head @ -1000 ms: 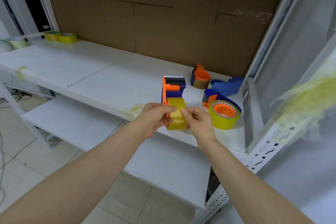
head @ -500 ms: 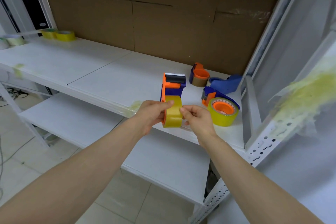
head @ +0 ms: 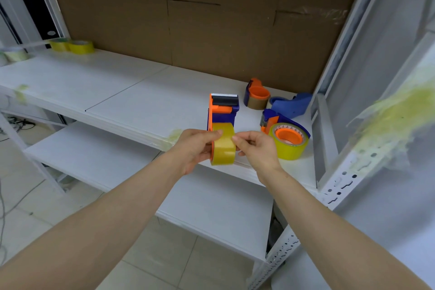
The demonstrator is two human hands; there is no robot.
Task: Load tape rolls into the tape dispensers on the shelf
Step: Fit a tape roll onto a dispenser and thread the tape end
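You hold the tape dispenser [head: 222,113] just above the shelf [head: 131,101] edge, your left hand [head: 196,146] clamped around its body and the yellow tape roll [head: 223,147] seated on it. Your right hand [head: 255,148] pinches at the roll's face, fingers [head: 236,139] together on it, likely hunting the loose end. Next, I judge, you need to peel that end free and thread it toward the toothed blade. A second loaded dispenser [head: 286,135] sits just beside, right.
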